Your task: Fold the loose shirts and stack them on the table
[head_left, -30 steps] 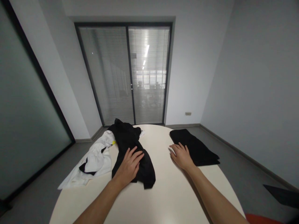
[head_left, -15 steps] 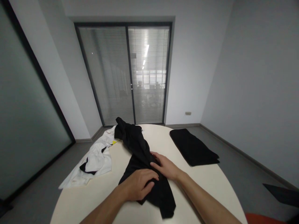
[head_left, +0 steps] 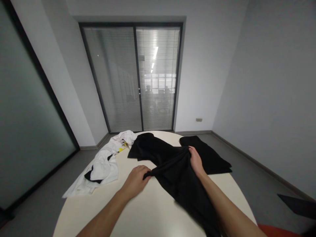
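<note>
A black garment (head_left: pixel 177 174) stretches across the table between both hands, its far part lying on the tabletop and its near part hanging toward me at the lower right. I cannot tell what kind of garment it is. My left hand (head_left: pixel 138 179) is closed on a gathered edge at its left side. Farther up and to the right, my right hand (head_left: pixel 196 159) pinches another edge, thumb side inward. The cloth between the hands is pulled into a taut fold.
White clothing (head_left: pixel 106 164) with black and yellow bits lies crumpled along the table's left side. A folded black cloth (head_left: pixel 209 158) lies at the right, partly behind my right hand. The pale round table (head_left: pixel 116 214) stands before a glass door (head_left: pixel 158 79) with blinds.
Both hands have gripped the black garment and spread apart, the right one up and rightward, the left one slightly left and up. The garment has swung rightward and opened out.
</note>
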{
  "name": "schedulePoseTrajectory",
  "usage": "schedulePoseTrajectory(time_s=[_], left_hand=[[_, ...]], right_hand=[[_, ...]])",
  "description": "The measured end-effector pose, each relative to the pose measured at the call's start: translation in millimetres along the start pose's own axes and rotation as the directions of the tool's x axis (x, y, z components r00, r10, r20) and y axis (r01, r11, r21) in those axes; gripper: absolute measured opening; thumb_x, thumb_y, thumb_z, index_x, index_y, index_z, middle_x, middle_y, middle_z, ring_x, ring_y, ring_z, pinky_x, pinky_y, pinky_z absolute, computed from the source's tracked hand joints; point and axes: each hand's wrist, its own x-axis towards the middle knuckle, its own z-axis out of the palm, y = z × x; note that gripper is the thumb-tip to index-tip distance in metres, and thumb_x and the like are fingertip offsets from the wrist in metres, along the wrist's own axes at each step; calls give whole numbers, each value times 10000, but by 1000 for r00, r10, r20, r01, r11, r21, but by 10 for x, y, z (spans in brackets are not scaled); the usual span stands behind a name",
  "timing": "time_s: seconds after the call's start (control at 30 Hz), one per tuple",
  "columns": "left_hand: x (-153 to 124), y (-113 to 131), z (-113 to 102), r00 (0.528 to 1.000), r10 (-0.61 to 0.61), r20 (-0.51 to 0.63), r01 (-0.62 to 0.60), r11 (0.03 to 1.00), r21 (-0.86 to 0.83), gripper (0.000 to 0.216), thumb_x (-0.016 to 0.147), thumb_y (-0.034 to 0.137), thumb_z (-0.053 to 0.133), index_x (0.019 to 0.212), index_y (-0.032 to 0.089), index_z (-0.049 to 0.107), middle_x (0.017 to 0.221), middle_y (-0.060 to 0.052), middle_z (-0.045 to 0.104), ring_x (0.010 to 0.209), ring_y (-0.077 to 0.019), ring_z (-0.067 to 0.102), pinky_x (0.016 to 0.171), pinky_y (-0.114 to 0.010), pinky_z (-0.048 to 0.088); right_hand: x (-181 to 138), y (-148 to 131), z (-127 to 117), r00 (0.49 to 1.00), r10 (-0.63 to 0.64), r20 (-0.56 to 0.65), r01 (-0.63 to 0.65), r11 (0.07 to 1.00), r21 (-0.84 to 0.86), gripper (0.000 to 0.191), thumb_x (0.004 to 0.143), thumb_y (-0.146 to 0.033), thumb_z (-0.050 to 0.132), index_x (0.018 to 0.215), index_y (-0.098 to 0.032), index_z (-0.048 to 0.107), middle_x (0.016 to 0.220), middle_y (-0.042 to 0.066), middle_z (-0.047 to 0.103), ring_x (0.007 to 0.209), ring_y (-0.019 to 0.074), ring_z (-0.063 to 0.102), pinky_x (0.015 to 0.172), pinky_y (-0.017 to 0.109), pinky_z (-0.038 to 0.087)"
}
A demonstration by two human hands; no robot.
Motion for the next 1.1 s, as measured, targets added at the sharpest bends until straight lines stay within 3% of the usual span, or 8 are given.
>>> schedulePoseTrajectory(time_s=[0.2,0.37,0.4,0.47,0.57,0.63,0.9,1.1], left_hand=[[28,-21,67,971,-218,-94,192,954,-231,496,985,396,484,1437,193,465,1336,-132,633,1234,-261,598,1069,-455,438],[36,-117,186,980,-182,-80,153,949,-277,619,1000,437,454,1560,235,284,1587,-118,362,1451,-241,369,1186,-491,300],[30,-124,214,984,-168,-57,148,956,-253,621,983,446,488,1545,239,324,1585,-119,366,1452,-256,366,1186,-513,292],[11,-123,263,990,-138,-5,134,971,-198,613,931,435,577,1490,233,428,1550,-131,424,1435,-297,387,1174,-563,289],[-6,-80,292,997,-70,42,76,983,-166,517,858,315,665,1358,220,576,1441,-130,552,1363,-314,475,1156,-568,318],[5,-34,274,999,-25,28,30,976,-217,386,845,243,660,1230,216,652,1319,-113,637,1258,-280,566,1115,-504,399],[67,184,31,967,44,-251,-103,969,-225,218,923,256,536,1061,231,703,1099,-89,673,1285,-272,528,1170,-550,317],[-51,525,-53,919,383,98,-364,916,-170,217,886,204,561,1056,235,693,1043,-66,701,1398,-297,432,1209,-569,212]], right_hand=[[-122,-196,-192,870,-7,493,-31,997,69,500,927,-591,441,1159,-223,688,1313,65,626,1291,260,507,1153,401,317],[-440,-625,-114,238,-41,970,-97,993,65,488,888,-570,598,1194,-213,726,1119,48,721,1072,233,641,997,354,454],[-479,-674,-76,188,-53,981,-88,994,70,489,882,-568,611,1184,-202,731,1002,41,734,948,211,662,903,329,492],[-522,-703,5,268,-75,961,-46,995,90,484,891,-565,605,1170,-189,728,831,21,703,751,163,635,736,282,503],[-514,-605,94,603,-135,786,120,990,77,469,897,-539,604,1200,-191,692,899,43,692,744,155,611,720,282,499],[-490,-496,116,710,-203,674,263,965,13,511,875,-507,642,1295,-215,637,1113,86,683,851,176,623,818,320,507],[-477,-390,117,676,-166,718,354,928,-119,385,886,-509,621,1130,-229,724,1012,75,744,926,239,673,869,364,502],[-542,-539,186,727,-162,667,166,984,59,530,864,-472,666,1316,-212,567,1097,66,703,955,205,635,838,328,494]])
